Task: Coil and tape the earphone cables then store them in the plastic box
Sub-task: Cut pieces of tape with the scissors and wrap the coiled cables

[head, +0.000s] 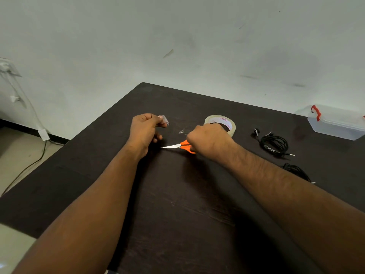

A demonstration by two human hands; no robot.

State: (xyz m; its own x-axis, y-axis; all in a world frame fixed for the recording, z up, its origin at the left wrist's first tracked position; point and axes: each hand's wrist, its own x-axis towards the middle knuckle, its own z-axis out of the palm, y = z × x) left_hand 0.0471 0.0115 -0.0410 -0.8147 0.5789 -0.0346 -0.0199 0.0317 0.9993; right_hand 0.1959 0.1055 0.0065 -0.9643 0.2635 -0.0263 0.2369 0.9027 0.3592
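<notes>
My left hand (145, 130) pinches a short clear piece of tape (165, 120) above the dark table (177, 214). My right hand (207, 142) is closed around orange-handled scissors (180, 146), blades pointing left, close to the tabletop. The tape roll (220, 121) lies flat just behind my right hand, with a loose tape end near my knuckles. A coiled black earphone cable (273, 144) lies to the right of the roll. A second black cable (296, 171) is partly hidden behind my right forearm. The clear plastic box (335, 123) with red latches stands at the far right.
A pale wall rises behind the table. The table's left edge drops to a floor with a trailing cable (29, 165) and a white adapter (43, 134). A white object stands at the far left.
</notes>
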